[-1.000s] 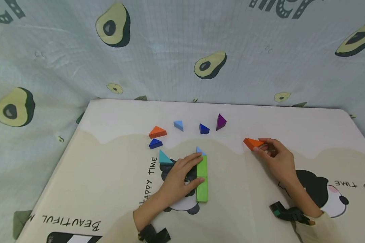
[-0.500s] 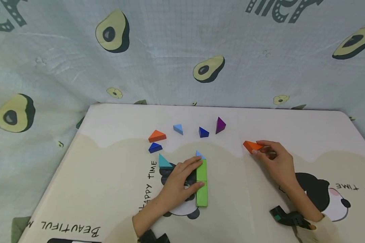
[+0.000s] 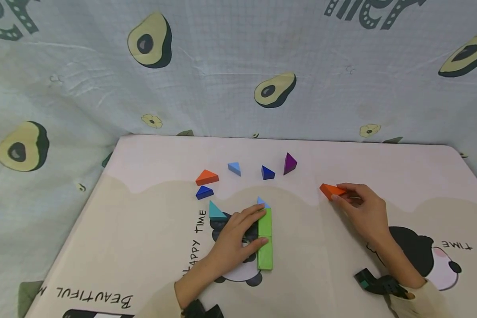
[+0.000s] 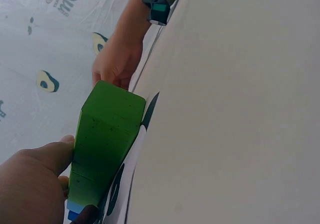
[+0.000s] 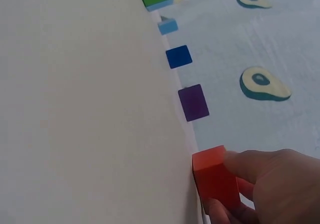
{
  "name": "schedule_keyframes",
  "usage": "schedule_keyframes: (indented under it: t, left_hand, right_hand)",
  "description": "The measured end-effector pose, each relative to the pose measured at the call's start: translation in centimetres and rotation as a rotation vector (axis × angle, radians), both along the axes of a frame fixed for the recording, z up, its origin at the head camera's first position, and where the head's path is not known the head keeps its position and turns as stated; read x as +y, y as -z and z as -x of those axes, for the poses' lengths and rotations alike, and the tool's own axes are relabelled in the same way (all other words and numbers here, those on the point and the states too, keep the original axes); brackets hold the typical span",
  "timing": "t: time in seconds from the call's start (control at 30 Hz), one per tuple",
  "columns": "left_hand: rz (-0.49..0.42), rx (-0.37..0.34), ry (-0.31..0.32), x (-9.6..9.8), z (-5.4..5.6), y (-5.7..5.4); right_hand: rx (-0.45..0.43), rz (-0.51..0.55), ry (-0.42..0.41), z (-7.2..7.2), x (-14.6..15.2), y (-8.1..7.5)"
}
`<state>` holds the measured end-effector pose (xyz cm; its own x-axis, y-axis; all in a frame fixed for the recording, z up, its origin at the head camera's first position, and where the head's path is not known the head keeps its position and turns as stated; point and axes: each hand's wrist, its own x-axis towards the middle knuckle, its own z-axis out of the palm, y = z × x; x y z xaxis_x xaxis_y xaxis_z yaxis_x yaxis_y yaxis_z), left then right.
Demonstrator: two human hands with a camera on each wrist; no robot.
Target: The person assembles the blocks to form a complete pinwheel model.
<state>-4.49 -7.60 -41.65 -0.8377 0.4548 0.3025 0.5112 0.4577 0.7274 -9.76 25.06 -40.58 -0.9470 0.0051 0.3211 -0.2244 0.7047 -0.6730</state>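
Note:
My left hand [image 3: 238, 236] rests over two green blocks [image 3: 265, 251] laid end to end, the thumb on the nearer one and the fingertips on the farther one. At their far end sits a light blue triangular block [image 3: 263, 202], partly covered by a fingertip. Off to the right, my right hand [image 3: 363, 210] pinches an orange triangular block [image 3: 331, 191] between thumb and fingers. The right wrist view shows this orange block [image 5: 215, 176] close by the tabletop. Left of the left hand's fingers stands a teal triangular block [image 3: 216, 210].
Beyond the left hand lie another orange triangle [image 3: 207, 177], two dark blue triangles [image 3: 204, 192], a light blue one [image 3: 234, 168] and a purple one [image 3: 289, 164]. The printed table mat [image 3: 143, 247] ends at the back against an avocado-patterned cloth [image 3: 206, 66].
The head view has tilted slightly, so the scene sits a little lower. Both hands and all the blocks keep their places.

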Motion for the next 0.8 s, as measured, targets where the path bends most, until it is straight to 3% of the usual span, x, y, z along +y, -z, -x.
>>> schedule_keyframes:
  t: [0.17,0.5,0.8]
  left_hand:
    - [-0.003,0.008,-0.003,0.0,0.0,0.0]
    - [0.003,-0.017,0.004,-0.1,0.0,0.0]
    - [0.013,-0.017,0.002,-0.1,0.0,0.0]
  right_hand:
    - [0.014,-0.001,-0.015,0.5,-0.5,-0.5]
    - [-0.059,0.025,-0.074,1.3,-3.1,-1.5]
    - [-0.031,0.039,-0.154,1.9,-5.5,-1.4]
